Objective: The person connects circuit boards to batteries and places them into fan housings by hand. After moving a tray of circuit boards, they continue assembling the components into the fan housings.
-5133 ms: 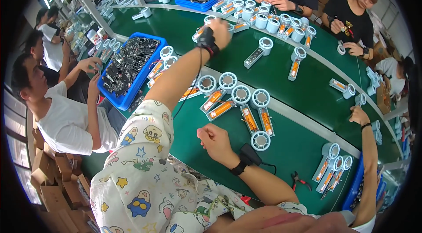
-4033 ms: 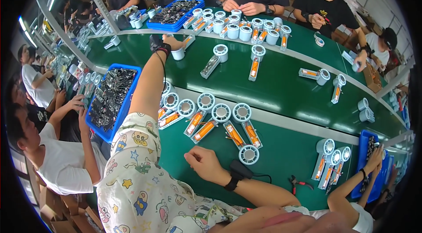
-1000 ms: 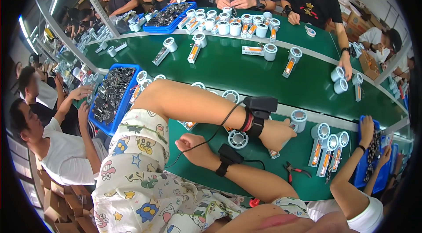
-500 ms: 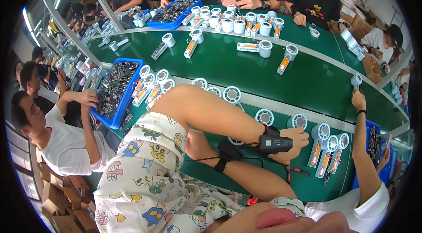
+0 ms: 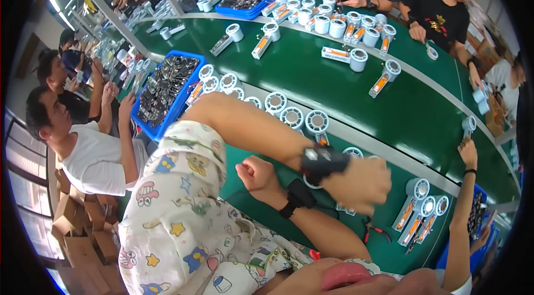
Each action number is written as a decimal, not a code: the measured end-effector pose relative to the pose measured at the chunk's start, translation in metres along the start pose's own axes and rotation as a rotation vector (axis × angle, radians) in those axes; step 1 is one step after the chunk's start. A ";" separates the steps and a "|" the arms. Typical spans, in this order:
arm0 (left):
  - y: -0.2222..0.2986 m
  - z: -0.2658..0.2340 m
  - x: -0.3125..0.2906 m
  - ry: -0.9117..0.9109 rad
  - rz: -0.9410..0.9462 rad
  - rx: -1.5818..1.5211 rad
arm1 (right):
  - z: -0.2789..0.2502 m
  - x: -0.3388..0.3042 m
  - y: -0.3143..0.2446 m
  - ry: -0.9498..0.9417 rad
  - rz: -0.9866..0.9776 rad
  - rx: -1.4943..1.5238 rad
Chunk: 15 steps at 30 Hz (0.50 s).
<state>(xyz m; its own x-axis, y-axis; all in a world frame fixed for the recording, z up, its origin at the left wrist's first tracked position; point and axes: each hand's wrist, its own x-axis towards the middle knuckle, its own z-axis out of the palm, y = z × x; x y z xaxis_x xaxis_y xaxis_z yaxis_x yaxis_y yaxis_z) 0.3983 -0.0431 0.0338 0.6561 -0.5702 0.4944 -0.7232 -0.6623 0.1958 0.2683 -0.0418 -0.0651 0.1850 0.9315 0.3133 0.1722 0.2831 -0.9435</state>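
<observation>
My forearms cross over the green bench. My left hand [image 5: 361, 183], a dark device strapped at its wrist, reaches to the right and is smeared by motion. Under it, partly covered, a light-blue handheld fan body [image 5: 353, 152] shows only its round head; a pale handle end peeks out below the palm. My right hand [image 5: 261, 181] is curled into a fist at the left, below my left forearm, with nothing seen sticking out. Red-handled pliers [image 5: 380, 231] lie just below my left hand. Several more fan bodies [image 5: 317, 121] stand behind my left forearm.
Right of the pliers lie three fan bodies with orange cells [image 5: 417, 188]. A blue tray [image 5: 199, 67] of small dark parts stands at the left. Fan bodies rest on the green conveyor [image 5: 311, 86] beyond a metal rail. Co-workers sit around; one's hand [image 5: 468, 153] touches a fan at right.
The head view has shifted, so the bench sits lower and further right. My left hand has shifted left relative to the bench and blurs. My right fist shows more fully from under my left forearm.
</observation>
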 end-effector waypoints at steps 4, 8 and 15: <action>-0.105 -0.102 -0.085 0.358 -0.475 0.439 | 0.001 -0.002 -0.005 -0.020 0.085 0.099; -0.190 -0.156 -0.237 0.150 -1.349 0.848 | -0.009 -0.005 0.001 0.025 0.065 0.075; -0.267 -0.197 -0.349 0.271 -1.841 0.162 | -0.005 -0.012 -0.002 -0.004 0.102 0.093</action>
<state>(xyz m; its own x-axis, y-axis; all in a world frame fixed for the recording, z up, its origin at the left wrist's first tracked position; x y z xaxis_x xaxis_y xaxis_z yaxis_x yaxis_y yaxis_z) 0.3196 0.4291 -0.0241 0.4308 0.8957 -0.1102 0.7987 -0.3215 0.5086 0.2702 -0.0549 -0.0665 0.1927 0.9574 0.2152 0.0622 0.2069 -0.9764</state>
